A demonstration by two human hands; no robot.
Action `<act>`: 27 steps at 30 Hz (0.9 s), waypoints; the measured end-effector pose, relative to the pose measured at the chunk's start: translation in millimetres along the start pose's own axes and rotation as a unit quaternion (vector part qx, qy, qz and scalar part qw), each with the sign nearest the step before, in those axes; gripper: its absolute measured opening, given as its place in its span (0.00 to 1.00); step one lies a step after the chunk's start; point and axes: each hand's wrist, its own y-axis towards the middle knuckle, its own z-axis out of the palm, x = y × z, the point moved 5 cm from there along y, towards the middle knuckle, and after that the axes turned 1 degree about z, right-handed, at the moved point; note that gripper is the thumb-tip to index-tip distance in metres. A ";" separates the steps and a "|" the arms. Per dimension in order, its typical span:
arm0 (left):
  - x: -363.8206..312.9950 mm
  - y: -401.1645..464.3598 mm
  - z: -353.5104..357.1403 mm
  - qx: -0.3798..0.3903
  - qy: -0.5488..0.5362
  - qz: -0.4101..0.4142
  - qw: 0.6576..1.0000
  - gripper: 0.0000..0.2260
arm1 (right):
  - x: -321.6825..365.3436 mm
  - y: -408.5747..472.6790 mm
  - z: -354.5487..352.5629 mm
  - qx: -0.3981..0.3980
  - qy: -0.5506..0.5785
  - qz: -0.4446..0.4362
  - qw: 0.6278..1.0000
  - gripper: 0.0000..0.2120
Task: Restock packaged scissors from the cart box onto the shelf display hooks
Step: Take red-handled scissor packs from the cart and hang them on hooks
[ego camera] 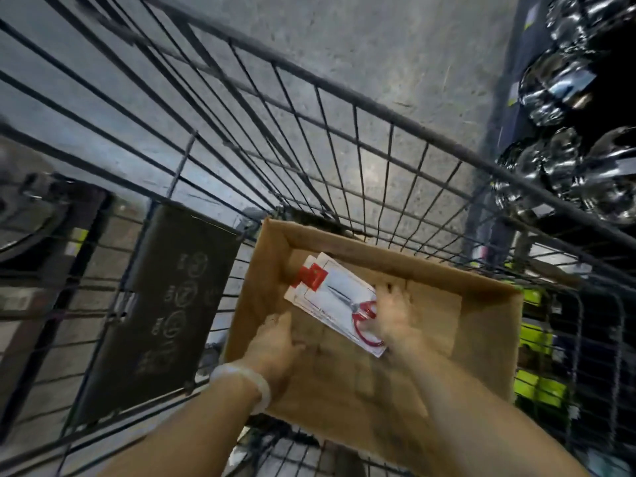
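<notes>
**Reaching into the cart box for scissors**

From the head view, our packaged scissors (339, 302) lie stacked in the cardboard box (481, 325) inside the wire cart (309, 132), kept together for carrying. Our right hand (390, 315) reaches down, fingers curling on the top pack's handle end, apparently gathering it. Our left hand (275, 342), fingers fairly straight, rests at the box's inner wall, likely steadying it.

two bare forearms without sleeves, the left wrist ringed by a pale translucent bangle (242, 382).
</notes>
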 end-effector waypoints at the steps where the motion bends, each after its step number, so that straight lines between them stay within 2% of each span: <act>1: 0.4 -3.7 1.0 0.007 -0.016 -0.014 1.000 0.25 | -2.4 -4.5 0.6 0.002 0.045 0.010 0.999 0.35; 4: -7.4 -20.6 -1.5 0.027 -0.067 -0.027 0.997 0.24 | -10.4 -31.0 -1.4 -0.015 0.188 0.020 0.982 0.29; 6: -13.8 -35.2 -3.2 0.039 -0.154 -0.045 0.986 0.17 | -8.4 -53.6 -0.4 0.021 0.295 -0.004 0.955 0.29; 7: -17.1 -42.1 -2.4 0.051 -0.224 -0.057 0.972 0.12 | -3.0 -65.3 0.8 0.056 0.351 -0.012 0.935 0.29; 9: -25.0 -49.4 1.7 0.074 -0.377 -0.064 0.921 0.12 | 14.2 -83.9 2.8 0.111 0.420 -0.029 0.900 0.31; 11: -24.8 -45.7 3.9 0.045 -0.447 -0.068 0.891 0.15 | 31.9 -93.0 6.6 0.145 0.441 -0.042 0.885 0.28; 13: -12.2 -36.7 1.3 -0.028 -0.472 -0.093 0.876 0.11 | 41.8 -90.0 11.1 0.169 0.443 -0.051 0.879 0.23; 15: -2.8 -28.4 -2.4 -0.059 -0.467 -0.102 0.876 0.11 | 40.8 -73.5 8.0 0.132 0.415 -0.069 0.898 0.18; 16: 0.8 -24.6 -3.5 -0.061 -0.460 -0.101 0.880 0.13 | 36.0 -62.1 3.7 0.091 0.379 -0.064 0.919 0.16; 17: 2.9 -21.6 -5.1 -0.062 -0.450 -0.101 0.885 0.15 | 28.5 -49.0 -0.2 0.040 0.314 -0.047 0.947 0.16; 19: 10.4 -16.0 -7.9 -0.070 -0.431 -0.111 0.893 0.17 | 19.1 -26.9 -5.8 -0.025 0.148 -0.029 0.988 0.24; 22: 24.7 -9.3 -4.1 -0.072 -0.417 -0.127 0.897 0.17 | 22.7 -3.5 0.1 -0.009 0.003 -0.047 0.999 0.38; 25: 35.2 -8.5 -2.7 -0.081 -0.415 -0.126 0.897 0.20 | 27.1 6.0 13.2 -0.015 -0.049 -0.044 0.998 0.36; 27: 37.1 -12.0 -6.5 -0.088 -0.411 -0.121 0.899 0.18 | 21.3 1.7 17.7 -0.006 0.013 0.000 1.000 0.33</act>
